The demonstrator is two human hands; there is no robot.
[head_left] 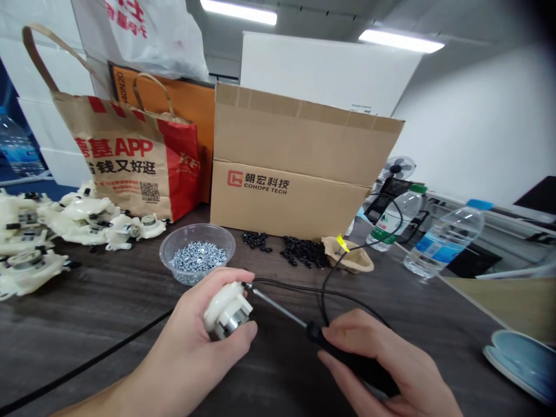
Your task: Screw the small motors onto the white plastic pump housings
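Observation:
My left hand (191, 341) is closed around a white plastic part with a silver motor (228, 307), which it holds above the table. A small black piece with a screw shows at that part's upper right, by my index fingertip. My right hand (382, 359) grips the black handle of a screwdriver (282, 307). The metal shaft points up and left, its tip close to the screw; whether they touch I cannot tell. Beyond my left hand stands a clear plastic bowl (197, 255) of small silver screws.
Several similar white assemblies (87, 220) are piled at the left. Small black pieces (304, 250) lie before a cardboard box (286, 197), near a pulp tray (347, 258). A black cable (299, 285) crosses the table. Two bottles (447, 240) and a pale blue lidded item (521, 359) are at the right.

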